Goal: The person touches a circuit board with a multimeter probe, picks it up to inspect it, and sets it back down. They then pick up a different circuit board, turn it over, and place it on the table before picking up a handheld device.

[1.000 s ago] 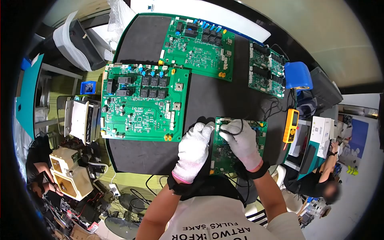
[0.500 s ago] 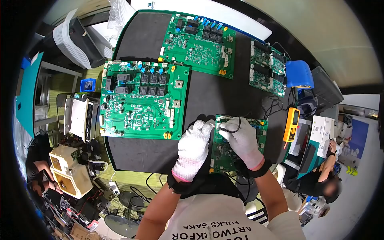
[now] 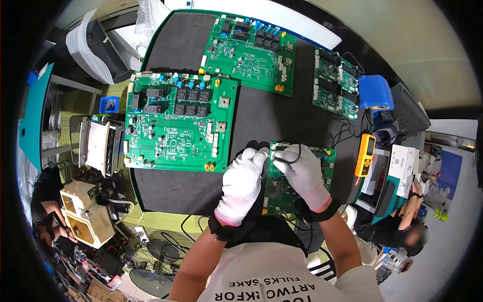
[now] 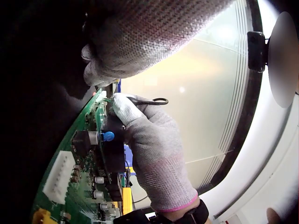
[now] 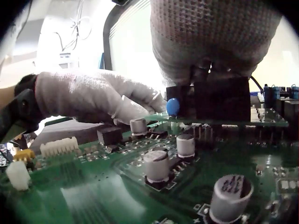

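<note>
A green circuit board [image 3: 282, 194] lies near the table's front edge, with a smaller raised board [image 5: 266, 117] bearing black blocks and a blue disc part [image 5: 173, 107]. My gloved right hand [image 3: 303, 173] is over its upper part. Between its thumb and fingers it pinches a thin black cable [image 4: 159, 101], which bends back in a loop. My gloved left hand [image 3: 242, 181] sits at the board's left side, fingers bent and tips close to the raised board's corner. What those tips hold is hidden; I cannot tell. A white connector [image 4: 101, 96] shows by the right fingertips.
Two larger green circuit boards, one at left [image 3: 176, 126] and one at the back [image 3: 251, 60], lie on the black table mat [image 3: 271, 118]. Farther right are smaller boards [image 3: 336, 85], a blue device [image 3: 375, 93], black cables [image 3: 342, 132] and a yellow meter [image 3: 366, 155]. Other people stand at both sides.
The whole table has drifted slightly upward in the head view. Both hands keep nearly the same place at the board, the right one still with the black cable.
</note>
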### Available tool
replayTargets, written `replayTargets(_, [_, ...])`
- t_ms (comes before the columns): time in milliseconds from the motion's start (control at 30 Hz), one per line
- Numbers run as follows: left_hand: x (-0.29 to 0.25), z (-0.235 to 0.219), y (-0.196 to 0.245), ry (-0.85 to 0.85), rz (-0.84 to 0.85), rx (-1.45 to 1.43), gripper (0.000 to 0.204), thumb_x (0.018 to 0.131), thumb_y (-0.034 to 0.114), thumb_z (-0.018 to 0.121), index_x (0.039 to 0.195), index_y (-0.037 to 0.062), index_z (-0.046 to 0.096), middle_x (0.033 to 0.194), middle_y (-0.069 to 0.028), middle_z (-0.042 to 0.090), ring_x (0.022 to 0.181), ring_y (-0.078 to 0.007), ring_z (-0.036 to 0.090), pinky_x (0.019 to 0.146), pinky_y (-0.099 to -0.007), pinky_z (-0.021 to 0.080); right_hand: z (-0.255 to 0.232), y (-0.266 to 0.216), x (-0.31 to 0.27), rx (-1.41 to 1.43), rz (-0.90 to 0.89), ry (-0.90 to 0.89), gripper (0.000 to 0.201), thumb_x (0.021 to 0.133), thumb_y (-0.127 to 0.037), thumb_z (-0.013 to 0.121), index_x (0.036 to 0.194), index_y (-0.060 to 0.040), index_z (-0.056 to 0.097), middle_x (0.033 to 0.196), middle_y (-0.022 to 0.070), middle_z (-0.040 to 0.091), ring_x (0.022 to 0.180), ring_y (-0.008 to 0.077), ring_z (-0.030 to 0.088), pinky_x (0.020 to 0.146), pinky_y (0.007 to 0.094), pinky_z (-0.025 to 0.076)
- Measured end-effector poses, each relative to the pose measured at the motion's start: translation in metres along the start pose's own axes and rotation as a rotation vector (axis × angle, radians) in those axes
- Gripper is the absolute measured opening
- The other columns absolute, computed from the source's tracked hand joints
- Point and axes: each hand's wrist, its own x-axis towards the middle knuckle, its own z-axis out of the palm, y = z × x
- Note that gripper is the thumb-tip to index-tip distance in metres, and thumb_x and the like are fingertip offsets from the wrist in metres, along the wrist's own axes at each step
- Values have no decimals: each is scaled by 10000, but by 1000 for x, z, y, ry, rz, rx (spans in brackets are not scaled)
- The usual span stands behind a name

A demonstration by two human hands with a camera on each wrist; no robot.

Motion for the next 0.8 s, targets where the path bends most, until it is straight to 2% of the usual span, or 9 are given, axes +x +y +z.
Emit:
replayTargets(167, [1, -2, 1, 30, 17, 17, 351, 747, 13, 556, 1091, 82, 572, 895, -86, 545, 782, -258, 600, 623, -342, 505, 0, -1, 0, -6, 29, -10, 229, 661, -56, 748, 851, -109, 631, 819, 33, 634, 801, 256, 615, 686, 337, 503])
replayTargets(233, [1, -2, 2, 6, -32, -29, 276, 752, 13, 616, 1019, 80, 587, 903, -89, 562, 780, -291, 591, 632, -374, 496, -1, -2, -1, 44, 49, 13, 234, 658, -50, 749, 856, -107, 638, 824, 37, 639, 801, 254, 616, 689, 333, 503])
replayTargets(367, [1, -2, 1, -1, -36, -55, 269, 758, 15, 614, 1016, 81, 582, 911, -88, 558, 782, -291, 591, 632, -374, 495, -2, -3, 0, 114, 85, 39, 247, 650, -36, 751, 866, -102, 652, 834, 47, 649, 799, 249, 617, 694, 328, 503])
replayTargets(500, [0, -2, 1, 6, -31, -55, 274, 762, 28, 617, 1028, 83, 581, 909, -90, 553, 788, -291, 590, 633, -377, 495, -1, -2, 0, 107, 89, 23, 243, 654, -41, 750, 867, -104, 652, 836, 48, 648, 797, 250, 616, 697, 328, 503])
replayTargets(567, [0, -2, 1, 10, -31, -49, 276, 763, 32, 619, 1032, 82, 581, 907, -91, 552, 789, -292, 590, 631, -378, 495, 0, 0, 1, 85, 16, 21, 239, 678, -49, 728, 875, -102, 604, 810, 49, 620, 781, 262, 598, 676, 349, 498])
replayTargets(800, [1, -3, 1, -8, -38, -54, 271, 762, 26, 615, 1025, 80, 582, 901, -90, 550, 781, -293, 588, 624, -380, 495, -1, -2, 2, -7, 58, -46, 232, 669, -70, 741, 873, -120, 643, 835, 30, 639, 823, 255, 610, 719, 340, 497])
